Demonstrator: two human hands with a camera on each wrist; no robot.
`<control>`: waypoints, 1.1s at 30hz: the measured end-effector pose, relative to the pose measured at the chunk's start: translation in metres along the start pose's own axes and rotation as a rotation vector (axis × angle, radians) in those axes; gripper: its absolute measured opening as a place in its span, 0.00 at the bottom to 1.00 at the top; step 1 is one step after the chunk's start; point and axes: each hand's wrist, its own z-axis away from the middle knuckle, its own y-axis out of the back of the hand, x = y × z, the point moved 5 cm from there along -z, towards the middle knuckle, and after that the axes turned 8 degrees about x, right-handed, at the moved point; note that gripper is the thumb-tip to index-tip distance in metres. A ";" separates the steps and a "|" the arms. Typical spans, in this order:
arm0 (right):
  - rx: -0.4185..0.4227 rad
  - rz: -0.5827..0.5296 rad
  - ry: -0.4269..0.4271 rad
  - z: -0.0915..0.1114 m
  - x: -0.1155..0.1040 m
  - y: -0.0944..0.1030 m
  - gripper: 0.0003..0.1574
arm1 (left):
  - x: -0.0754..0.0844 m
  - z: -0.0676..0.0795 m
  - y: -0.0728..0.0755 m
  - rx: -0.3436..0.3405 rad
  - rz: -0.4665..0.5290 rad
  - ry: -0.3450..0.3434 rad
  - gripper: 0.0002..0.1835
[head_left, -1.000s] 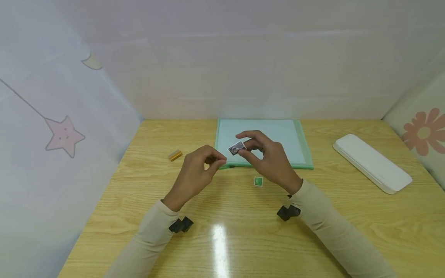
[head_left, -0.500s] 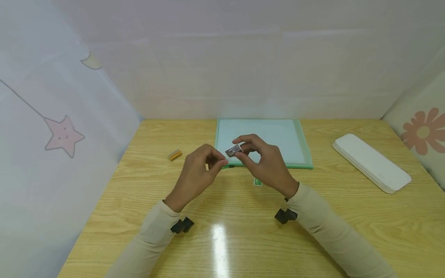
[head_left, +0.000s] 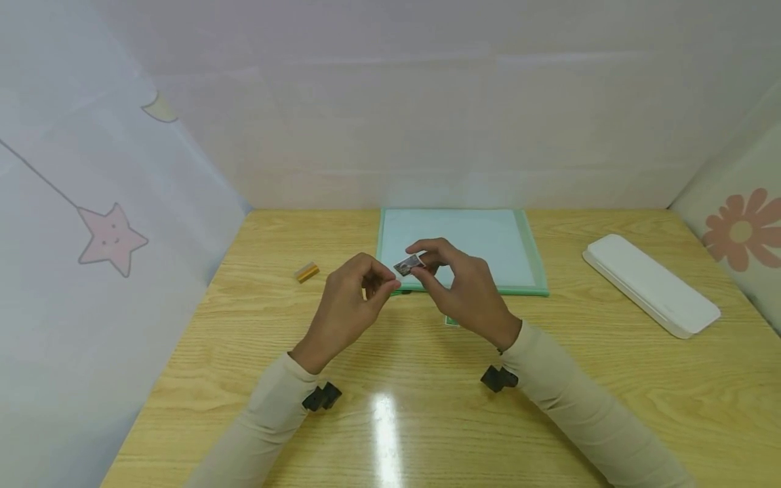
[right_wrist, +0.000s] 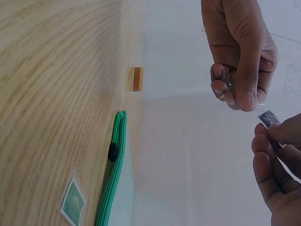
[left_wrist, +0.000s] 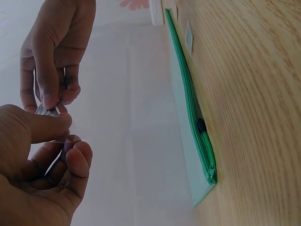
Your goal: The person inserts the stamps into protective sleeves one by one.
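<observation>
My right hand (head_left: 466,288) pinches a small postage stamp (head_left: 407,265) between thumb and fingers, above the table. The stamp carries a dark picture with a white border. Close by on the left, my left hand (head_left: 350,298) holds a small piece of clear plastic film (right_wrist: 230,86) between thumb and fingertips; only its thin shiny edges show, in the wrist views. The stamp's corner lies near the left fingertips; whether it touches the film I cannot tell. A green stamp (right_wrist: 74,202) lies on the table, mostly hidden under my right hand in the head view.
Behind the hands lies a pale zip folder (head_left: 488,247) with green edging. An orange-brown striped block (head_left: 307,272) rests at the left. To the right is a long white case (head_left: 653,285). A curtain with printed figures surrounds the wooden table (head_left: 244,352).
My right hand has moved slightly left and down, bringing the dark stamp closer to the left fingertips. It now covers most of the green stamp. The left hand has hardly moved.
</observation>
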 end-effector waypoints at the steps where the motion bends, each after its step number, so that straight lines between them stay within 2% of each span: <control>1: -0.003 0.015 0.010 0.000 0.000 0.000 0.20 | 0.000 0.000 0.000 0.000 -0.002 -0.003 0.07; 12: -0.086 0.139 0.169 0.001 -0.006 -0.002 0.24 | 0.002 0.000 -0.002 -0.012 -0.027 -0.027 0.07; 23: -0.169 0.233 0.247 0.004 -0.015 -0.007 0.21 | 0.001 0.002 -0.003 -0.035 -0.042 -0.030 0.07; 27: -0.127 0.240 0.234 0.003 -0.016 -0.005 0.21 | 0.001 0.001 -0.002 -0.028 -0.036 -0.030 0.07; 30: -0.063 0.221 0.203 0.002 -0.015 -0.001 0.18 | 0.000 0.000 -0.001 -0.016 -0.017 -0.018 0.07; 33: -0.043 0.211 0.207 0.003 -0.014 0.000 0.14 | -0.001 0.000 -0.001 -0.009 0.005 0.000 0.07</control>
